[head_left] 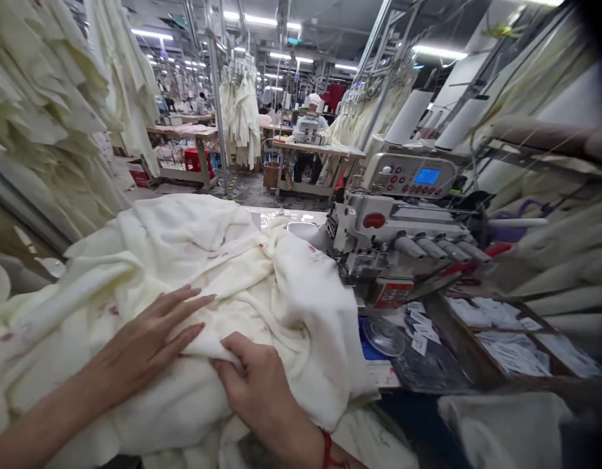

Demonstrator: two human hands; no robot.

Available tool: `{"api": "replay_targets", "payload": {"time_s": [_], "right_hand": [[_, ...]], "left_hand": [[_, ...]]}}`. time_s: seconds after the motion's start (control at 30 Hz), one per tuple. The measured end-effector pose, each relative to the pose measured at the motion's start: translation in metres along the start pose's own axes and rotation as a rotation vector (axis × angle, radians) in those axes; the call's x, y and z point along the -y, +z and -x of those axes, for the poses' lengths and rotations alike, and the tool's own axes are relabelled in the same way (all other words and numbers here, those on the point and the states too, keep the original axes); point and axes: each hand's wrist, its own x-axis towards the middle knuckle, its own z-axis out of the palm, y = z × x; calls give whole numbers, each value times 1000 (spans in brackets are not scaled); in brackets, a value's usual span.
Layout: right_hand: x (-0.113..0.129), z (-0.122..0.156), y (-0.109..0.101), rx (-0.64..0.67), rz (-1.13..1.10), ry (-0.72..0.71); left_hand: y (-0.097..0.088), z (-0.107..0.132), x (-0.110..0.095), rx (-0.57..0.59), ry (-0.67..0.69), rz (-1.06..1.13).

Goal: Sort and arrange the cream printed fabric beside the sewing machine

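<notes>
A heap of cream fabric (pixel 184 228) with small reddish prints spreads in soft folds across the work table. My left hand (pixel 157 332) rests on it, fingers stretched out and slightly apart, palm down. Just to its right, my right hand (pixel 259 378) pinches a fold of the same fabric between thumb and fingers; a red band circles that wrist. Beyond the cloth on the right stands a sewing machine (pixel 393 225) with a lit blue display. The fabric touches or nearly touches its front, and its needle area is partly hidden.
White thread cones (pixel 411 117) stand behind the machine. At right, a divided tray (pixel 472 329) holds white labels, near a clear round dish (pixel 384 335). Cream garments (pixel 42 85) hang on both sides. A person (pixel 311 117) sits at a machine farther back.
</notes>
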Motion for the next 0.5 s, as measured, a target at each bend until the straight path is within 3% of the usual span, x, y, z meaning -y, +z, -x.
{"api": "replay_targets", "payload": {"time_s": [0.07,0.17,0.23,0.3,0.33,0.4,0.43,0.5], "right_hand": [[1,0,1,-4,33,-9],[8,10,-3,23,50,-64],[7,23,-17,-5,10,-242],[-3,37,-44,-207,-35,-441],[-12,44,-60,-365,-70,-450],[-34,54,-92,-654,-161,-164],[-46,57,-105,-701,-264,57],[-65,58,-122,-626,-421,273]], "left_hand": [[14,-2,10,78,-113,33],[18,-6,29,96,-201,33],[17,-7,34,84,-211,22],[17,-4,33,56,-207,1],[18,-3,31,43,-210,-7],[21,0,26,26,-215,-23],[22,0,23,18,-215,-36],[24,-1,17,-8,-214,-78]]}}
